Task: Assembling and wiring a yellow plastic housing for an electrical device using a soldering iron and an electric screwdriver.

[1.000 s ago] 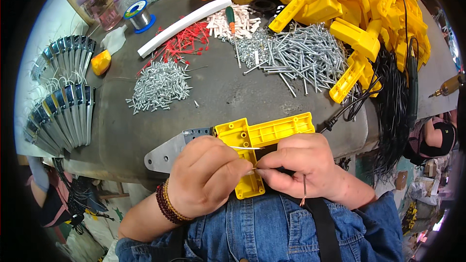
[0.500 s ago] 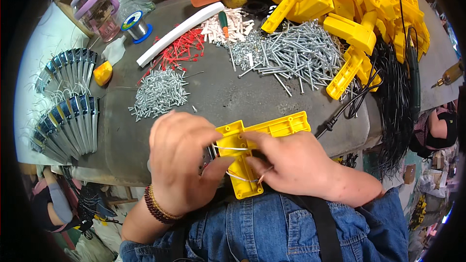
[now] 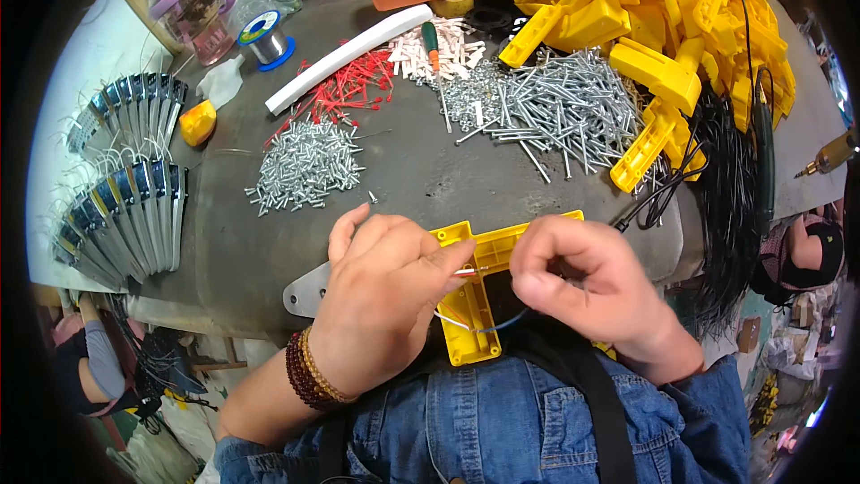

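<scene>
A yellow plastic housing (image 3: 468,341), open side up with ribs and screw posts inside, lies at the table's near edge against my denim clothing. My left hand (image 3: 381,282) is over its left part, thumb and forefinger pinched on a thin white wire (image 3: 465,272) with a bare-looking tip. My right hand (image 3: 582,282) is closed in a pinch right of the housing; what lies between its fingertips is hidden. A blue wire (image 3: 506,322) runs from the housing toward those fingertips. From under my left hand juts a grey metal plate (image 3: 307,292) with holes.
Beyond my hands lie piles of short screws (image 3: 306,166), long screws (image 3: 573,112), red parts (image 3: 358,85) and yellow housings (image 3: 663,0). Black cables (image 3: 726,188) hang at the right. Metal strips with wires (image 3: 134,215) stand at the left; a screwdriver (image 3: 432,47) lies mid-table.
My left hand has shifted right and closed its thumb and forefinger on the white wire. My right hand has left the housing, moving right. The metal plate's end has come into sight.
</scene>
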`<act>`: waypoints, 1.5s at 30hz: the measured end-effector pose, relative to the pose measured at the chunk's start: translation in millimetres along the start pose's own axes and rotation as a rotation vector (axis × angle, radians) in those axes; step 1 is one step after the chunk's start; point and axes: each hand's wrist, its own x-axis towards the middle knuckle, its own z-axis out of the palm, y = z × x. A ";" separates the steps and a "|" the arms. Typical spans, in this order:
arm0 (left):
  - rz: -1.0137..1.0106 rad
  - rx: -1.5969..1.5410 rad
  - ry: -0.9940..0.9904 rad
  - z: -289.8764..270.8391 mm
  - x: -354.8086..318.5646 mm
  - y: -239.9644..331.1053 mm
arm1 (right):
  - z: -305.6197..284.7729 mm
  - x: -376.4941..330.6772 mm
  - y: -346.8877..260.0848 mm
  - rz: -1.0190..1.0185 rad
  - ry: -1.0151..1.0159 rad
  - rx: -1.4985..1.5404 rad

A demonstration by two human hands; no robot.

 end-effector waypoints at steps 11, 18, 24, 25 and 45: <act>0.021 -0.057 0.192 6.3 0.1 -8.6 | -0.4 6.0 -5.3 -0.250 -0.082 -0.503; -0.023 -0.101 0.224 17.2 -1.9 -11.4 | -3.2 2.6 -6.4 -0.153 -0.095 -0.542; -0.003 -0.117 0.218 17.6 -1.9 -11.3 | 0.4 11.0 -3.1 -0.141 -0.014 -0.485; 0.003 -0.114 0.222 17.5 -2.7 -12.2 | 3.5 14.7 -9.3 -0.141 -0.018 -0.487; 0.054 0.043 0.274 19.5 -4.3 -9.6 | 15.9 18.5 -7.1 0.060 0.109 -0.200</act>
